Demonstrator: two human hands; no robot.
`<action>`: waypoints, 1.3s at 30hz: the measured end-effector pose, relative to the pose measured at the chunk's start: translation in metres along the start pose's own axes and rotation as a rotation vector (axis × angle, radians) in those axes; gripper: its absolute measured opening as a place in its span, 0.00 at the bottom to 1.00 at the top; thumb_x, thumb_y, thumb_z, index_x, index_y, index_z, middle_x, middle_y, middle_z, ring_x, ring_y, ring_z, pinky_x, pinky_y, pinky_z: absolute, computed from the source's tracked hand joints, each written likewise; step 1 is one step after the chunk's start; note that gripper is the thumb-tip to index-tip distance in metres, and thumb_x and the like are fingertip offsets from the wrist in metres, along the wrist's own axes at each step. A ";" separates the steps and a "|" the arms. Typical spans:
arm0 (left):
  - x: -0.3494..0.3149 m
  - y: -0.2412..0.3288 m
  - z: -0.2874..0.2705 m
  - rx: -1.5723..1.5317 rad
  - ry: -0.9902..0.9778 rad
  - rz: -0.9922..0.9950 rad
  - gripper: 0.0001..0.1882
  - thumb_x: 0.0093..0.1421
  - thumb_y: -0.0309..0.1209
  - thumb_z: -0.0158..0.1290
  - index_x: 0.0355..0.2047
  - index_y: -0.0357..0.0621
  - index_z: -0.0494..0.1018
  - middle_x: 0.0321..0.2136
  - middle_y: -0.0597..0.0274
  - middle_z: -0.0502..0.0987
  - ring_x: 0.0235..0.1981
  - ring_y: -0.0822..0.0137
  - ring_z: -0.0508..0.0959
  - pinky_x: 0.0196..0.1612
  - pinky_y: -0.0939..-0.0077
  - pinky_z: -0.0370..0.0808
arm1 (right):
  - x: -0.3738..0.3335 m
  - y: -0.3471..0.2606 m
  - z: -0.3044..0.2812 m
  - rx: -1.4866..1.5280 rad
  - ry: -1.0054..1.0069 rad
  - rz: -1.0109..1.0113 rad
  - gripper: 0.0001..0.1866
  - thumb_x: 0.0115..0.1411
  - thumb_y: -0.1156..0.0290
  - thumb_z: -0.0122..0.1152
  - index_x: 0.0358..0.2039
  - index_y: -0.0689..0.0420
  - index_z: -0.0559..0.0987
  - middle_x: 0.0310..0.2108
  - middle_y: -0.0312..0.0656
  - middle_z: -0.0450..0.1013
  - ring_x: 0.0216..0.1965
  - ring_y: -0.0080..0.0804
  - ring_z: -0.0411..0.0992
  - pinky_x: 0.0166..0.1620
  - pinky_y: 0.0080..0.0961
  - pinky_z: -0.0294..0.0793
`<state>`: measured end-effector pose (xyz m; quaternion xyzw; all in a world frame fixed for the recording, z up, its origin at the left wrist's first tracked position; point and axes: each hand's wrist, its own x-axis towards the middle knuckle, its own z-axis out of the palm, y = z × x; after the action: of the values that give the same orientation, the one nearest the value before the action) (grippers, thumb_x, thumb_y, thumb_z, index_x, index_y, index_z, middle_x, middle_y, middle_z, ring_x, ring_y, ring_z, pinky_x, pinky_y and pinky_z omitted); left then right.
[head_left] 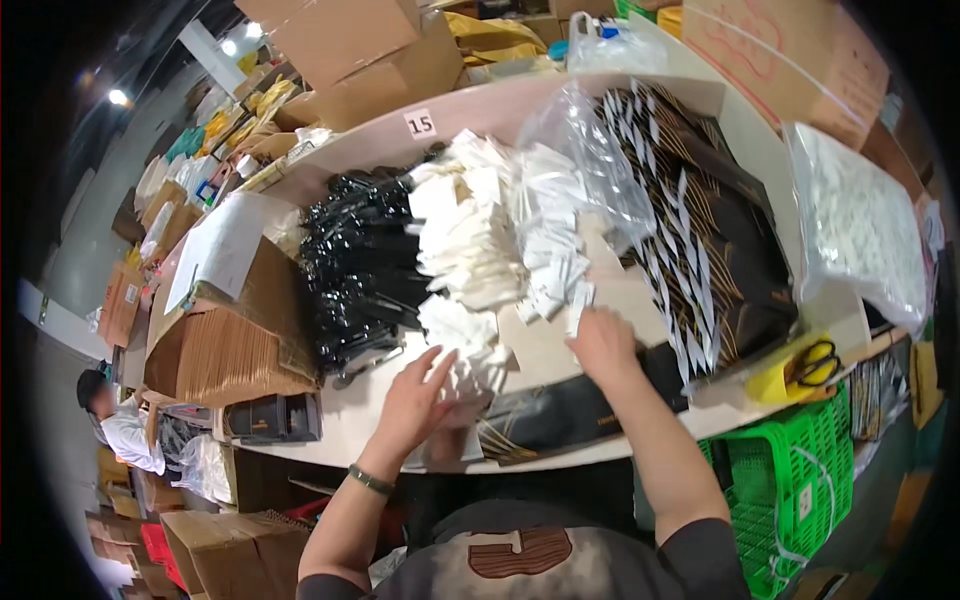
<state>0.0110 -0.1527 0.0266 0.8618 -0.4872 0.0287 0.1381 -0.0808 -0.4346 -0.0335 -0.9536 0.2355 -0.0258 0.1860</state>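
My left hand (408, 402) is open, its fingers spread at the near end of a pile of white packets (465, 240). Farther right, my right hand (605, 350) has its fingers closed on the near end of a small white packet (579, 303), beside a row of similar small white packets (550, 245). A flat black bag with gold lines (560, 418) lies along the near table edge, below both hands. Left of the white pile are many glossy black items in clear wrap (362, 255); their exact kind cannot be made out.
Black gold-lined bags (735, 230) are stacked at the right, a clear plastic bag (590, 165) beside them. A cardboard box (235, 350) stands at the left. Black-handled scissors (815, 362) sit in a yellow holder, above a green crate (785, 490). A person (130, 430) is far left.
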 end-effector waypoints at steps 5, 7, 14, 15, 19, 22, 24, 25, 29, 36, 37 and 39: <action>0.040 -0.032 0.019 -0.154 -0.216 -0.135 0.33 0.52 0.27 0.62 0.60 0.48 0.67 0.51 0.52 0.72 0.45 0.50 0.77 0.46 0.62 0.76 | -0.001 -0.043 0.016 0.072 -0.205 -0.210 0.07 0.59 0.69 0.57 0.34 0.58 0.79 0.35 0.52 0.77 0.39 0.55 0.76 0.43 0.48 0.76; 0.040 -0.026 0.012 -0.178 -0.232 -0.187 0.33 0.51 0.30 0.63 0.59 0.47 0.69 0.50 0.52 0.73 0.46 0.50 0.77 0.47 0.61 0.76 | 0.001 -0.035 -0.004 0.243 -0.169 -0.229 0.08 0.61 0.66 0.58 0.34 0.57 0.78 0.35 0.51 0.76 0.43 0.54 0.74 0.44 0.48 0.74; 0.055 -0.032 0.010 -0.211 0.092 -0.071 0.29 0.51 0.31 0.64 0.54 0.41 0.71 0.50 0.48 0.73 0.49 0.47 0.75 0.51 0.57 0.74 | 0.183 -0.011 -0.015 0.258 0.251 -0.123 0.19 0.62 0.66 0.56 0.52 0.61 0.74 0.51 0.57 0.73 0.56 0.56 0.68 0.61 0.44 0.65; 0.063 -0.030 0.017 -0.252 0.109 -0.032 0.29 0.51 0.30 0.64 0.54 0.41 0.71 0.51 0.47 0.73 0.50 0.45 0.74 0.51 0.56 0.73 | 0.192 -0.010 -0.021 0.249 0.250 -0.126 0.19 0.62 0.66 0.56 0.52 0.61 0.74 0.51 0.57 0.73 0.56 0.56 0.68 0.61 0.44 0.65; 0.042 -0.030 0.007 -0.269 0.090 -0.076 0.29 0.50 0.28 0.64 0.54 0.42 0.71 0.52 0.48 0.72 0.50 0.48 0.74 0.51 0.57 0.73 | 0.191 -0.018 -0.024 0.090 -0.049 -0.197 0.16 0.59 0.68 0.58 0.45 0.63 0.78 0.53 0.60 0.72 0.59 0.56 0.66 0.63 0.43 0.64; 0.021 -0.062 0.010 -0.369 0.104 -0.311 0.32 0.46 0.25 0.66 0.54 0.45 0.72 0.52 0.49 0.73 0.50 0.46 0.74 0.53 0.58 0.74 | 0.127 -0.013 -0.011 -0.067 -0.018 -0.429 0.10 0.56 0.72 0.61 0.36 0.64 0.80 0.51 0.58 0.73 0.58 0.59 0.66 0.62 0.43 0.63; 0.039 -0.074 0.001 -0.265 0.241 -0.214 0.36 0.45 0.24 0.66 0.57 0.42 0.69 0.53 0.48 0.72 0.53 0.46 0.73 0.56 0.57 0.72 | 0.087 -0.017 -0.017 -0.072 0.055 -0.450 0.09 0.57 0.73 0.62 0.36 0.65 0.80 0.50 0.58 0.73 0.57 0.60 0.66 0.61 0.44 0.64; 0.063 -0.077 -0.006 -0.279 0.246 -0.139 0.40 0.44 0.26 0.67 0.60 0.42 0.67 0.56 0.45 0.69 0.57 0.45 0.70 0.59 0.56 0.69 | 0.075 -0.017 -0.023 -0.071 0.152 -0.450 0.09 0.57 0.73 0.62 0.36 0.66 0.79 0.50 0.58 0.73 0.56 0.61 0.67 0.60 0.44 0.65; 0.136 -0.089 0.005 0.020 0.173 0.041 0.50 0.42 0.32 0.71 0.66 0.53 0.60 0.61 0.45 0.63 0.63 0.45 0.63 0.64 0.48 0.62 | 0.047 -0.046 -0.026 0.071 0.197 -0.315 0.10 0.58 0.72 0.61 0.38 0.65 0.78 0.49 0.58 0.72 0.54 0.60 0.68 0.59 0.45 0.66; 0.175 -0.095 0.027 -0.039 0.043 0.053 0.47 0.40 0.35 0.71 0.63 0.58 0.65 0.58 0.49 0.65 0.60 0.48 0.65 0.57 0.54 0.67 | 0.054 -0.076 0.034 1.280 -0.116 0.079 0.09 0.69 0.68 0.53 0.43 0.60 0.75 0.43 0.43 0.73 0.48 0.39 0.72 0.54 0.36 0.71; 0.171 -0.093 0.028 -0.008 0.109 0.073 0.43 0.41 0.33 0.69 0.60 0.57 0.67 0.55 0.52 0.67 0.58 0.50 0.67 0.54 0.56 0.68 | 0.067 -0.076 0.039 1.815 -0.254 0.338 0.09 0.71 0.67 0.52 0.44 0.59 0.74 0.40 0.36 0.73 0.44 0.29 0.72 0.51 0.31 0.72; 0.157 -0.094 0.032 0.058 0.144 0.077 0.41 0.42 0.32 0.68 0.59 0.56 0.68 0.55 0.53 0.67 0.58 0.51 0.67 0.54 0.56 0.67 | 0.075 -0.077 0.050 1.928 -0.282 0.287 0.09 0.70 0.67 0.52 0.44 0.58 0.74 0.40 0.36 0.73 0.44 0.28 0.72 0.50 0.29 0.72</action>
<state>0.1703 -0.2465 0.0053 0.8417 -0.5079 0.1101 0.1465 0.0262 -0.3889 -0.0546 -0.3499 0.2029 -0.0699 0.9119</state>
